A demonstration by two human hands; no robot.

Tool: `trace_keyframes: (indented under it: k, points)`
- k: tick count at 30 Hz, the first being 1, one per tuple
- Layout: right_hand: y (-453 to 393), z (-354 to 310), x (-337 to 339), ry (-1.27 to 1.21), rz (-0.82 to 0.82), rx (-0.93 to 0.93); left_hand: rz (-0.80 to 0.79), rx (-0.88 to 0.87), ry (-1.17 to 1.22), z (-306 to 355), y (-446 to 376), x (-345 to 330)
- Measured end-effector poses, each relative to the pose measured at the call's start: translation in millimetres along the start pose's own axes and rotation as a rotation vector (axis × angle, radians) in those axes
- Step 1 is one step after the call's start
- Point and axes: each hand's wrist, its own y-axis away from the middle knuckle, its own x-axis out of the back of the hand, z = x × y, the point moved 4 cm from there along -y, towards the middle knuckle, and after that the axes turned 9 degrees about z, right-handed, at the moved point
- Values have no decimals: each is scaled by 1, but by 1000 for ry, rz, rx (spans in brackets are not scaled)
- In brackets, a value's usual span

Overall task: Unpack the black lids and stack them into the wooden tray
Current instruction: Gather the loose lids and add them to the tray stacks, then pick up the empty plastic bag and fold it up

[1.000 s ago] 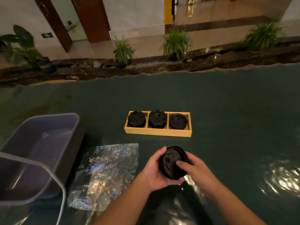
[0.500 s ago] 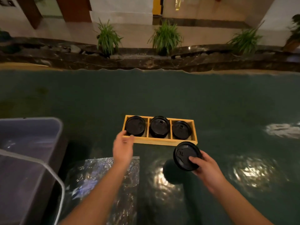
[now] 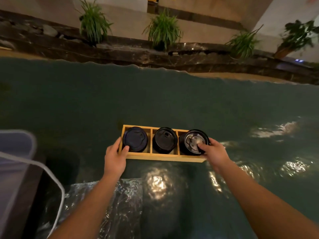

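The counter [image 3: 172,100] under my hands is a dark, glossy teal-green, with white glare patches at lower centre and at the right. The wooden tray [image 3: 164,156] at centre is honey yellow. Its three stacks of lids are black: the left stack [image 3: 135,139] has a bluish sheen, the middle stack [image 3: 165,140] is plain black, and the lid [image 3: 195,141] on the right stack shines silvery grey. The tub [image 3: 15,169] at left is pale lavender-grey. The plastic bag [image 3: 120,204] at bottom is clear with white sparkles. The plants [image 3: 163,30] along the top are green.
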Motion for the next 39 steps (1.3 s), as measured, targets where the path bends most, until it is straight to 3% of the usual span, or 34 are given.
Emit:
trace_keyframes:
  k: [3,7,14,19,24,29,35,39]
  points:
    - [-15,-2,-17,167,25,23,-9,-17,7,2,1,2]
    - [-27,-3,-24,591,123,75,-20,-23,9,3,3,3]
    - [-25,-10,-30,952,207,75,-16,-11,12,3,5,4]
    - [-18,-16,-22,866,238,16,-7,17,-24,3,6,8]
    - [6,-17,-10,638,320,155,29,18,-49,-1,16,39]
    - [39,0,-3,559,277,184,-46,-160,-465,-2,32,74]
    - [73,25,-1,551,174,200,-320,-217,-915,-19,60,95]
    - [89,36,4,562,139,239,-294,-297,-1113,-20,73,103]
